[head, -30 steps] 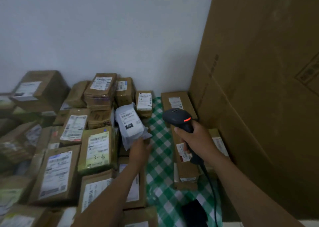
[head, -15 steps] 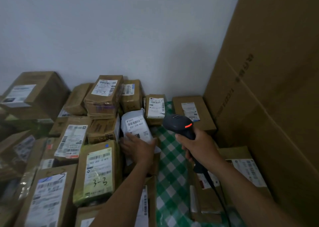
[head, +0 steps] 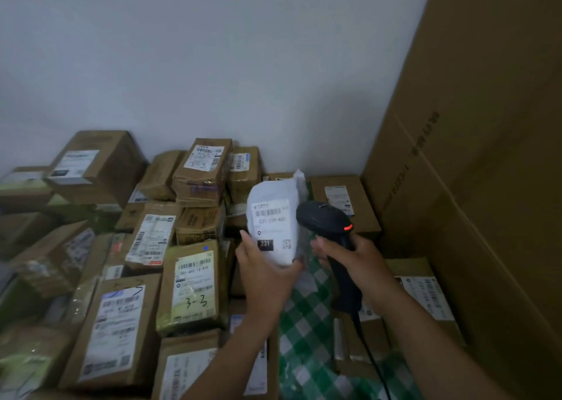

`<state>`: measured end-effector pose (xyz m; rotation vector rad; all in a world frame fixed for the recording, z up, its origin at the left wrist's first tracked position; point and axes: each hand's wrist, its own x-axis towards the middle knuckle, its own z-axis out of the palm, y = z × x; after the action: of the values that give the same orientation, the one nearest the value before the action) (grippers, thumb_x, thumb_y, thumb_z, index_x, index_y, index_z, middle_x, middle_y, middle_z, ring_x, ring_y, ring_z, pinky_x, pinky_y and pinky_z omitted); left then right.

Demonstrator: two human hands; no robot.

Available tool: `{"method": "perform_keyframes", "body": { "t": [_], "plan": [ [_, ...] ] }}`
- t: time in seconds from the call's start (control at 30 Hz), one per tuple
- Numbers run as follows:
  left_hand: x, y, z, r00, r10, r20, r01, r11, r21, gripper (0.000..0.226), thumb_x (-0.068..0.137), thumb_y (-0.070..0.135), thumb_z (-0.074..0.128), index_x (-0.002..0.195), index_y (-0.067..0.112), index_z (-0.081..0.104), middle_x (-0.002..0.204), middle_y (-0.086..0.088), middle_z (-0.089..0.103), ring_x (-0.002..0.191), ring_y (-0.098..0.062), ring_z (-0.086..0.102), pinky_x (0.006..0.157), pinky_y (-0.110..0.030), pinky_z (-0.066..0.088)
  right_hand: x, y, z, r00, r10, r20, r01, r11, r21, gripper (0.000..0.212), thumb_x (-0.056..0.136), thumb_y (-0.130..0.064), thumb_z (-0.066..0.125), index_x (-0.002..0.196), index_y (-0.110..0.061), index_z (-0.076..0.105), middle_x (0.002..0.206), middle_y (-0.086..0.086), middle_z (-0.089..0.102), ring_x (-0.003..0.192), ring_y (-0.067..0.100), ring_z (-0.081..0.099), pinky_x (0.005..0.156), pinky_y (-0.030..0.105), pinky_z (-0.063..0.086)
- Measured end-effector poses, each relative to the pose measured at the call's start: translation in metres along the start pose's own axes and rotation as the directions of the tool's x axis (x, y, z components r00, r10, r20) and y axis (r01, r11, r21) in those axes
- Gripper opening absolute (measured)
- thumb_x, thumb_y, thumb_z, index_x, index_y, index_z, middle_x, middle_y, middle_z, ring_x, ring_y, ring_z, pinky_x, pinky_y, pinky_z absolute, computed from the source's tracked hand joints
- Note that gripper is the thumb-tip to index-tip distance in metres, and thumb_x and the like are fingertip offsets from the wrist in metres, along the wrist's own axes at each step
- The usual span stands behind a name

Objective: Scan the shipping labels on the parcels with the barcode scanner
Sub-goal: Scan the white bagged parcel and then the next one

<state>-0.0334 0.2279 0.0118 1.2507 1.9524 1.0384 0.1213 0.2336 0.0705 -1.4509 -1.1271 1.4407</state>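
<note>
Tall cardboard carton [head: 492,144] fills the 3 o'clock side, not part of the job. A pile of brown parcels [head: 127,323] runs from 7 to 11 o'clock, most of them label up. A few carry a handwritten "3-3", which may mark parcels already handled, but that cannot be confirmed. More parcels [head: 425,290] lie at 4 o'clock, and whether they are scanned cannot be told. Green checked cloth [head: 304,338] covers the bench at 6 o'clock.

A white bag parcel [head: 273,217] is held up near centre, clear of the pile. The left hand [head: 264,275] has its grip clenched around the bag's lower end, with the shipping label [head: 272,226] facing the camera. The right hand [head: 359,256] has its grip wrapped on the handle of the barcode scanner [head: 327,220]. The scanner head sits at 3 o'clock of the bag, just beside its edge, and contact cannot be told. A small red light [head: 348,227] glows on the head.

Judgement: this bag's scan is under way and not confirmed, since the head looks not yet squared to the barcode. Much of the pile likely remains.
</note>
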Motion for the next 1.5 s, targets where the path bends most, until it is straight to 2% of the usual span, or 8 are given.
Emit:
{"method": "perform_keyframes", "body": {
  "t": [0.13,0.23,0.37,0.5,0.63,1.07,1.27,1.5],
  "plan": [
    [-0.027,0.022,-0.034,0.988,0.026,0.149,0.011,0.97,-0.242,0.067,0.076,0.028,0.083,0.134,0.031,0.049,0.126,0.009,0.05,0.112,0.001,0.055,0.082,-0.018,0.051,-0.028,-0.013,-0.003,1.0,0.02,0.024,-0.022,0.994,0.109,0.031,0.069,-0.039,0.079,0.093,-0.02,0.074,0.094,0.009,0.076,0.092,0.03,0.072,0.094,0.055,0.053],
    [-0.033,0.026,-0.056,0.967,0.025,0.253,0.108,0.86,-0.498,0.039,0.091,0.007,0.066,0.119,0.032,0.056,0.105,0.014,0.068,0.088,0.001,0.069,0.069,-0.02,0.057,-0.043,-0.022,-0.01,0.999,0.05,0.02,-0.053,0.971,0.232,0.053,0.056,-0.043,0.078,0.102,-0.016,0.074,0.099,0.008,0.077,0.097,0.031,0.071,0.095,0.054,0.052],
    [-0.042,0.027,-0.075,0.939,0.014,0.345,0.183,0.828,-0.53,0.05,0.089,0.006,0.068,0.126,0.035,0.049,0.121,0.0,0.068,0.103,-0.019,0.069,0.09,-0.046,0.057,-0.064,-0.03,-0.013,1.0,0.015,0.022,-0.018,0.986,0.167,0.03,0.075,-0.034,0.077,0.099,-0.016,0.074,0.095,0.007,0.077,0.097,0.03,0.071,0.093,0.05,0.054],
    [-0.05,0.021,-0.082,0.971,-0.032,0.239,0.148,0.862,-0.485,0.073,0.079,-0.001,0.077,0.134,0.028,0.038,0.12,-0.001,0.062,0.101,-0.018,0.065,0.084,-0.045,0.057,-0.079,-0.037,-0.02,0.998,-0.071,-0.002,0.071,0.997,0.005,0.012,0.089,-0.024,0.071,0.091,-0.012,0.069,0.079,0.009,0.073,0.073,0.024,0.072,0.074,0.042,0.06],
    [-0.049,0.007,-0.085,0.992,-0.077,0.098,0.113,0.887,-0.448,0.077,0.08,0.002,0.078,0.143,0.021,0.038,0.128,-0.003,0.06,0.103,-0.017,0.063,0.081,-0.039,0.056,-0.095,-0.045,-0.033,0.998,-0.07,-0.001,0.07,0.997,-0.036,0.024,0.092,-0.021,0.067,0.077,-0.006,0.057,0.055,0.008,0.056,0.04,0.019,0.051,0.043,0.028,0.043],
    [-0.047,-0.005,-0.082,0.997,-0.063,-0.034,0.044,0.919,-0.391,0.085,0.079,0.01,0.08,0.148,0.024,0.032,0.139,-0.006,0.054,0.123,-0.028,0.056,0.085,-0.042,0.056,-0.127,-0.058,-0.033,0.994,0.026,0.106,-0.01,0.988,-0.155,0.027,0.092,-0.026,0.068,0.106,-0.004,0.061,0.063,0.01,0.061,0.046,0.021,0.053,0.045,0.03,0.045],
    [-0.047,-0.003,-0.08,1.0,-0.024,-0.019,0.014,0.921,-0.39,0.08,0.081,0.006,0.077,0.146,0.024,0.035,0.129,0.003,0.054,0.119,-0.023,0.057,0.07,-0.024,0.051,-0.126,-0.058,-0.032,0.993,0.018,0.115,0.003,0.985,-0.174,0.025,0.091,-0.028,0.068,0.097,-0.005,0.061,0.063,0.01,0.061,0.047,0.022,0.054,0.045,0.03,0.045],
    [-0.034,-0.018,-0.072,0.997,-0.06,0.058,0.077,0.93,-0.361,0.073,0.083,0.014,0.078,0.146,0.021,0.041,0.135,-0.003,0.06,0.11,-0.022,0.062,0.084,-0.041,0.057,-0.113,-0.053,-0.038,0.998,-0.025,0.057,0.034,0.987,-0.158,0.021,0.092,-0.025,0.067,0.086,-0.006,0.06,0.062,0.011,0.061,0.044,0.022,0.053,0.043,0.028,0.043]
  ]
}}
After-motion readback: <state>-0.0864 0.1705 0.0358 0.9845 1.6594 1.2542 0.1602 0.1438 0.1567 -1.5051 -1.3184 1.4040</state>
